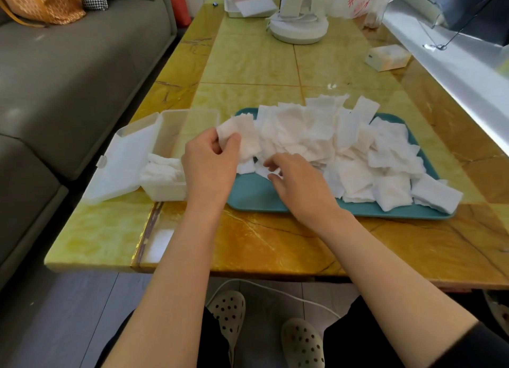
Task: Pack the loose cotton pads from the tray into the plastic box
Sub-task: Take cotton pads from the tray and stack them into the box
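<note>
Left fingers (233, 141) pinch a cotton pad (246, 129); right fingers' (272, 163) hold on pile (344, 147) unclear.

The plastic box (168, 192) stands open-topped just left of the tray (253, 196), its far half unfilled, lid (124, 161) flopped leftward.

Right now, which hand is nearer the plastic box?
Left. The left hand hovers right beside the plastic box, holding cotton pads; the right hand is farther right, over the tray.

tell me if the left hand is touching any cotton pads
Touching. The head view shows the left hand pinching a few cotton pads above the tray's left end, with its thumb pressed flat on them.
</note>
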`<state>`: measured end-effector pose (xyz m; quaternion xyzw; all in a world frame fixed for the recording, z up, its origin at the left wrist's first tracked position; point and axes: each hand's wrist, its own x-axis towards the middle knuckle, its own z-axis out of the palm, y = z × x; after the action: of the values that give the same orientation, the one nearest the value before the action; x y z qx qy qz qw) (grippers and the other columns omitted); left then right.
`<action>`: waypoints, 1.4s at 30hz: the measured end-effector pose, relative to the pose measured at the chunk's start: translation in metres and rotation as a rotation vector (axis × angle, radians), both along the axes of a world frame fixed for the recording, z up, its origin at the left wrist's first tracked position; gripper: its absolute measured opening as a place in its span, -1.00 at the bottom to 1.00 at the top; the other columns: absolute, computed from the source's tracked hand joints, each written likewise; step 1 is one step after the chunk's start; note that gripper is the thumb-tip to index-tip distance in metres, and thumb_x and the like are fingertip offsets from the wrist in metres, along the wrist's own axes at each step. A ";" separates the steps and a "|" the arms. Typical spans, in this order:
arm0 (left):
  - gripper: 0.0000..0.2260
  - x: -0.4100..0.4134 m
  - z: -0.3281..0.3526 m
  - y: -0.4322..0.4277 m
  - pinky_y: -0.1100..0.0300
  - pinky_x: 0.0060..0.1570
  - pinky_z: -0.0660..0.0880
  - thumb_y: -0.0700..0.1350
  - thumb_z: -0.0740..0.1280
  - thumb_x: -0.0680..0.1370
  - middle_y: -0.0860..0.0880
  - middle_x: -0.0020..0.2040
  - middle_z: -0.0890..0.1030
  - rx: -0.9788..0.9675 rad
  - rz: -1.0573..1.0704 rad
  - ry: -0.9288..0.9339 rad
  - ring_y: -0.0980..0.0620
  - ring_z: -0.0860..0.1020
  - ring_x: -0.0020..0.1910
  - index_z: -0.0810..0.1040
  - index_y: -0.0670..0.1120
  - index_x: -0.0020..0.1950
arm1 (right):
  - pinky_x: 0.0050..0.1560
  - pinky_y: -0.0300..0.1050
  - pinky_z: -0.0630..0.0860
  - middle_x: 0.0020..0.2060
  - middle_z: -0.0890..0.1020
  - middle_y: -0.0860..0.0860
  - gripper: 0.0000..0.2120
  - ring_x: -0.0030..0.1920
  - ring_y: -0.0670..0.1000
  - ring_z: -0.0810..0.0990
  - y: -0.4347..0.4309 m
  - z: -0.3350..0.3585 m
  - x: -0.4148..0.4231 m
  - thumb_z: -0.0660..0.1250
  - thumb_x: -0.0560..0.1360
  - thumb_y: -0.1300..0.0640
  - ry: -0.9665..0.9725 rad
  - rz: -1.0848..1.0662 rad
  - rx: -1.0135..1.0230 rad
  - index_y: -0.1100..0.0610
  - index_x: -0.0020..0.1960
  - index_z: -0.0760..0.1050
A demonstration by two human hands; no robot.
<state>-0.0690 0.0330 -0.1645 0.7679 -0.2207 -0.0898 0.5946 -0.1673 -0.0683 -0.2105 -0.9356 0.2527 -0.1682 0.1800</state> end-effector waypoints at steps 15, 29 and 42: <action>-0.78 0.014 -0.005 0.003 -0.07 -0.14 0.49 -0.16 0.33 0.53 -0.31 -0.13 0.61 0.027 0.071 -0.069 -0.01 0.48 -0.24 0.57 -0.34 -0.08 | -0.04 -0.05 0.42 0.07 0.46 0.08 -0.78 0.12 0.09 0.42 0.010 -0.009 0.036 0.13 0.59 0.15 0.191 0.089 -0.170 0.14 0.16 0.49; -0.79 0.005 -0.011 0.006 0.10 -0.29 0.41 -0.18 0.32 0.53 -0.29 -0.22 0.59 0.169 -0.104 -0.107 0.00 0.42 -0.30 0.54 -0.35 -0.10 | -0.29 -0.42 0.43 -0.31 0.50 -0.04 -0.94 -0.36 -0.18 0.50 0.002 0.029 -0.018 0.30 0.54 0.18 -0.273 0.016 0.529 0.10 0.01 0.45; -0.88 -0.011 -0.005 0.001 -0.17 0.06 0.54 -0.13 0.33 0.48 -0.13 -0.11 0.69 0.106 -0.354 0.108 -0.14 0.64 -0.02 0.59 0.09 -0.17 | -0.04 0.02 0.54 -0.15 0.65 0.18 -0.85 -0.08 0.16 0.61 -0.006 0.036 -0.019 0.39 0.48 0.15 -0.360 0.012 0.621 0.23 -0.04 0.53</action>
<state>-0.0796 0.0344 -0.1691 0.7414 -0.3151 -0.2456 0.5392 -0.1859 -0.0745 -0.1746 -0.7930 0.2505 -0.2446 0.4985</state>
